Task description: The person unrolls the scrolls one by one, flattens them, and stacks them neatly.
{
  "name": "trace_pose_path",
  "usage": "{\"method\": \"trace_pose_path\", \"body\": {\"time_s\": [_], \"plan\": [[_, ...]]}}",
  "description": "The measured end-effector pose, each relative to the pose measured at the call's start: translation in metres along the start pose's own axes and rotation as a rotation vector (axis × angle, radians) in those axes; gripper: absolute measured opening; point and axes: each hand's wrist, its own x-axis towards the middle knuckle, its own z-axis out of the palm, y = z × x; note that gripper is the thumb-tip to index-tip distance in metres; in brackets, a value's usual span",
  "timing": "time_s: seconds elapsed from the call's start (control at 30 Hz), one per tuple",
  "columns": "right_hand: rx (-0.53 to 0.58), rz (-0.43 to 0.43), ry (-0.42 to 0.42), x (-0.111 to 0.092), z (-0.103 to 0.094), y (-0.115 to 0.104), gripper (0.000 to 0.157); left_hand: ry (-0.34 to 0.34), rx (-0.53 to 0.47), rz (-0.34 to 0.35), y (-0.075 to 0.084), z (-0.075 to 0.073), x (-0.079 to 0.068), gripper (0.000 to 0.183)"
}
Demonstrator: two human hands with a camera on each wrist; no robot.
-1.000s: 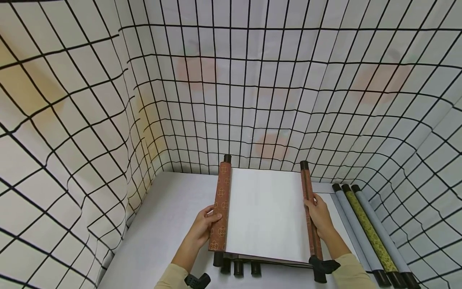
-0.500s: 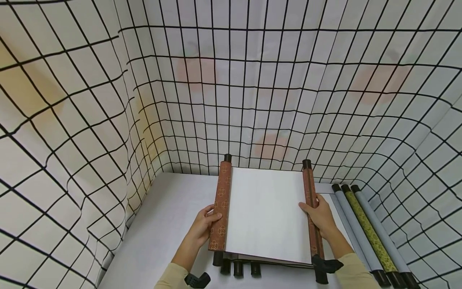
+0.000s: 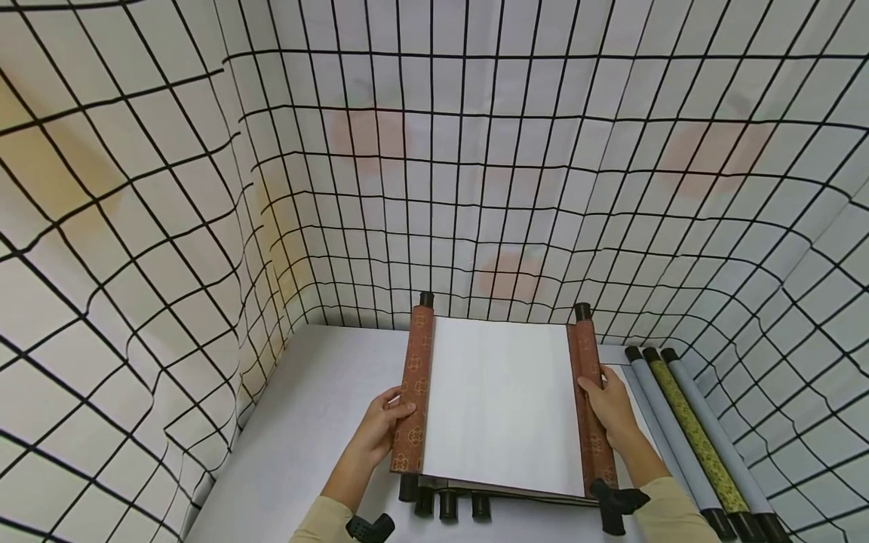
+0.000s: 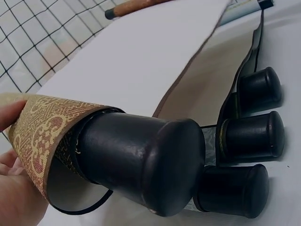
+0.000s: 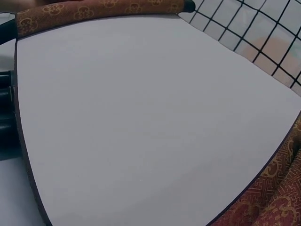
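A hanging scroll (image 3: 502, 400) with a blank white face is spread between two rolled ends in red-brown, gold-patterned brocade. My left hand (image 3: 379, 428) grips the left roll (image 3: 416, 369), thumb on top. My right hand (image 3: 613, 407) holds the right roll (image 3: 587, 348), its thumb across the brocade. In the left wrist view, a black end knob (image 4: 141, 157) sticks out of the loosely curled brocade (image 4: 51, 132) near my left fingers. The right wrist view has the white face (image 5: 141, 117) and both brocade ends, but hides my right hand.
Under the held scroll, several black knobs (image 3: 448, 505) of other rolled scrolls poke out. To the right lie two pale grey-blue rolls (image 3: 679, 430) and a yellow-green patterned roll (image 3: 699, 430). Black netting (image 3: 434, 204) over white cloth surrounds the white table (image 3: 292, 422).
The right roll has turned and shifted slightly right, showing more brocade beside the white face. My right hand has moved a little right with it. My left hand stays nearly still.
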Motion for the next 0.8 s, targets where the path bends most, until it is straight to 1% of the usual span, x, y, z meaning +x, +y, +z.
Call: {"method": "trace_pose_path", "body": {"time_s": [0.17,0.23,0.43,0.63,0.8], "plan": [[-0.034,-0.010,0.021,-0.001,-0.002,0.001,0.097,-0.001,0.001,0.003,-0.001,0.000,0.000,0.055],[-0.048,-0.022,0.027,-0.002,-0.004,0.001,0.097,-0.001,0.002,0.006,-0.001,0.000,-0.001,0.055],[-0.049,-0.043,0.044,0.000,-0.009,0.001,0.094,0.008,0.004,0.019,0.000,-0.001,0.000,0.054],[-0.021,-0.042,0.041,-0.001,-0.010,-0.001,0.085,0.002,0.013,0.034,0.000,-0.002,-0.001,0.054],[-0.020,-0.050,0.038,-0.002,-0.009,-0.003,0.082,0.039,0.036,0.063,0.001,0.002,-0.003,0.061]]}}
